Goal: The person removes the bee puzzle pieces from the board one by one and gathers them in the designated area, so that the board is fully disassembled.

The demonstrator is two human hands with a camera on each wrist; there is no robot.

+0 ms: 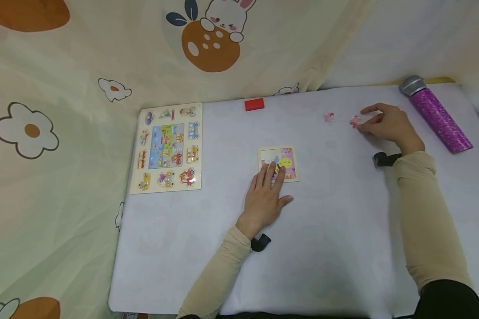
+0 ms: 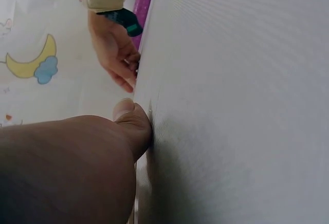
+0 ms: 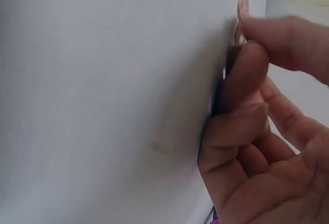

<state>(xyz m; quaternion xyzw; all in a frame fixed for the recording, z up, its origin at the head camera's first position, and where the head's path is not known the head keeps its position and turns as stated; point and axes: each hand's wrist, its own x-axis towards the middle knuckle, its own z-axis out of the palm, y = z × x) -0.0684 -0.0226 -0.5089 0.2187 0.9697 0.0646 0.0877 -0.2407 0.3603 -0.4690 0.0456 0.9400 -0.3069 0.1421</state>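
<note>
My left hand (image 1: 262, 197) lies with its fingers straight over the lower left of a small square jigsaw puzzle (image 1: 290, 178), which shows a yellow figure on a pink and purple picture. Those fingers hide part of the board, whose upper left area is pale. Over to the right, my right hand (image 1: 389, 125) pinches a pink puzzle piece (image 3: 243, 8) between thumb and finger. In the right wrist view the piece is tipped up close to the white tabletop, partly covered by the fingertips. Another pink puzzle piece (image 1: 329, 117) lies flat a little left of it.
A larger wooden puzzle board (image 1: 197, 168) with vehicle pictures lies at the left of the white table (image 1: 207, 248). One red block (image 1: 254, 104) sits near the back edge. A glittery purple microphone (image 1: 441, 116) rests at the back right, beyond my right hand.
</note>
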